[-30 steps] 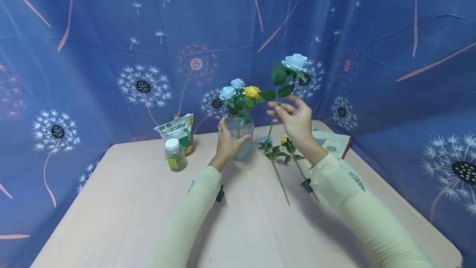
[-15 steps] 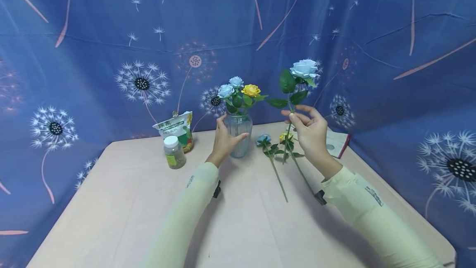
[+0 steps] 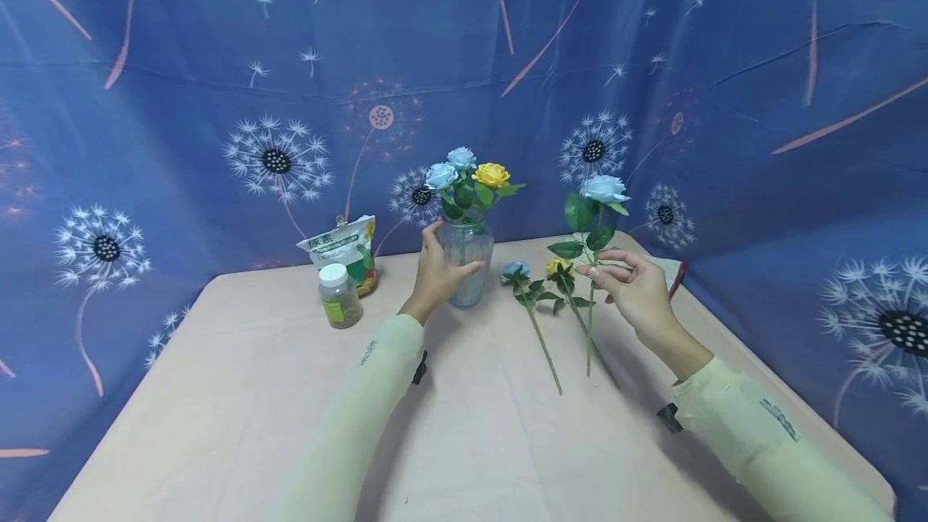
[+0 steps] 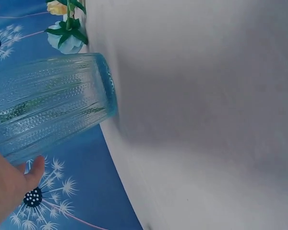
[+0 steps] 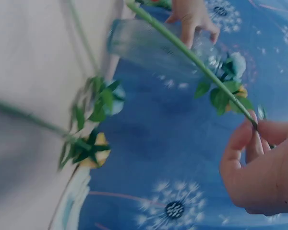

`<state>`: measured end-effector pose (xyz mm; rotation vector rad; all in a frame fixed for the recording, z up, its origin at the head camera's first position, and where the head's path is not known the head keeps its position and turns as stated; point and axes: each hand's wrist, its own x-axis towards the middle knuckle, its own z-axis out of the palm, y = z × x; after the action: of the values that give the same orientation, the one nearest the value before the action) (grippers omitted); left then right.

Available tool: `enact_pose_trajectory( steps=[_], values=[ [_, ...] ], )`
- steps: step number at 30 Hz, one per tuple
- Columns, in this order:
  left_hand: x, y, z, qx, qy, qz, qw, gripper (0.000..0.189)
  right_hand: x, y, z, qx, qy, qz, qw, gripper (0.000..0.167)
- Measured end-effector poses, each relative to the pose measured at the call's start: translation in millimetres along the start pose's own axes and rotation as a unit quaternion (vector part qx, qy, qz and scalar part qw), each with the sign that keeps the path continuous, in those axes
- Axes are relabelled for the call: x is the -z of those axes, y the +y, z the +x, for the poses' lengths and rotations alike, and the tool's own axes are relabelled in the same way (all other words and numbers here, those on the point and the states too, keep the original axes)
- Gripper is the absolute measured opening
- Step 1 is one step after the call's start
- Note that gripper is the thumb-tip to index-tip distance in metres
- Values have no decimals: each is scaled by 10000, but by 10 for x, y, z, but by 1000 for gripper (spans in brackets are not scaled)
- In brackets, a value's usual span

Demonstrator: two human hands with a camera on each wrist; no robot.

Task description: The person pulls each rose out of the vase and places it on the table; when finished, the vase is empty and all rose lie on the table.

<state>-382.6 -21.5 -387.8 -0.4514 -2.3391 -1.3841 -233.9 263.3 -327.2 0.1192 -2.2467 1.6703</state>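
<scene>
My left hand point(image 3: 437, 274) grips the clear bluish glass vase point(image 3: 474, 245), fingers and thumb round its side. The vase stands upright on the table, holding two light-blue roses point(image 3: 442, 176) and a yellow rose point(image 3: 492, 175). Between thumb and fingertips, my right hand point(image 3: 641, 295) pinches the green stem of another light-blue rose point(image 3: 603, 188). That rose is upright, bloom on top, right of the vase. Its stem point(image 5: 192, 56) crosses in front of the vase in the right wrist view. On the table between the hands lie a blue rose point(image 3: 515, 270) and a yellow rose point(image 3: 559, 267).
Left of the vase stand a white-capped jar point(image 3: 340, 297) and a printed white-and-green pouch point(image 3: 353, 252). A flat pale item with a red edge point(image 3: 677, 279) lies at the right back, partly behind my right hand. Blue dandelion-print cloth point(image 3: 464, 47) hangs behind the table point(image 3: 464, 441).
My right hand has carried its blue rose rightward and lower, away from the vase and closer to the table. My left hand keeps its place on the vase.
</scene>
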Motion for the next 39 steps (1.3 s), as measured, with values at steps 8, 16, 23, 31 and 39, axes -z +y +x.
enact_pose_trajectory(
  steps=[8,16,23,31,39],
  values=[
    [-7,-36,19,37,-76,120,9999,106,292,208,-29,-642,-793,-628,9928,45],
    [-17,-31,20,10,-95,131,9999,109,495,371,48,-1175,-1185,-870,9821,53],
    [-13,-16,0,94,-75,226,9997,113,683,498,129,-1653,-1724,-1075,9651,62],
    [-19,-18,1,164,-135,234,9995,114,841,659,186,-2094,-1851,-1043,9545,58],
    [-24,-25,17,192,-111,219,9995,113,904,838,237,-2192,-1778,-776,9562,56]
  ],
)
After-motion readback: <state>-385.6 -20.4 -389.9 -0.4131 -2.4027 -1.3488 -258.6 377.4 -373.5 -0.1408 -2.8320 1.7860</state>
